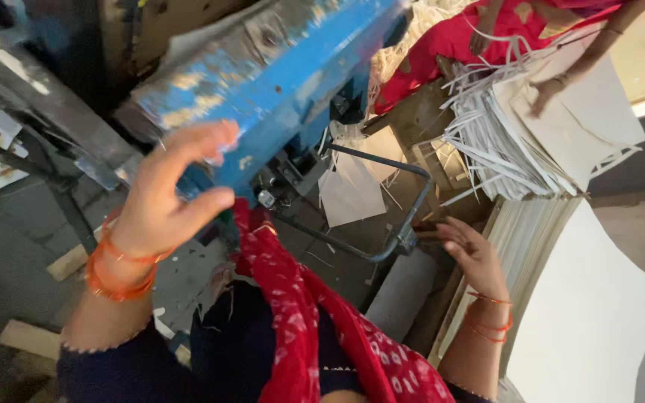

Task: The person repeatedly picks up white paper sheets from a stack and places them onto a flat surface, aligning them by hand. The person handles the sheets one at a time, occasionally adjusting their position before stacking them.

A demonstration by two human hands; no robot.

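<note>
Hidden parts: we see only a slanted section of the worn blue-painted metal machine body [278, 75]; its top and far end run out of view, and the dark parts under it are too shadowed to make out.
Cut off: the tall pile of white cardboard sheets [591, 313] at the near right leaves the picture at the bottom and right.
Left hand [162, 201]: raised at the left, fingers spread and curved, thumb apart. It holds nothing. The fingertips sit at the lower edge of the blue machine body; we cannot tell whether they touch it.
Right hand [475, 254]: lower, to the right, fingers loosely bent, at the near end of the bent grey metal bar [378, 250], beside the pile of white sheets. We cannot tell whether it grips the bar or only touches it.
Between the hands: a red patterned cloth scarf [315, 313] hangs down over dark clothing.
Far right: another person in red rests a hand [546, 89] on a messy heap of white cardboard sheets and strips [502, 142].
Under the machine: loose white paper offcuts [352, 190] lie on the surface inside the bar's loop.
</note>
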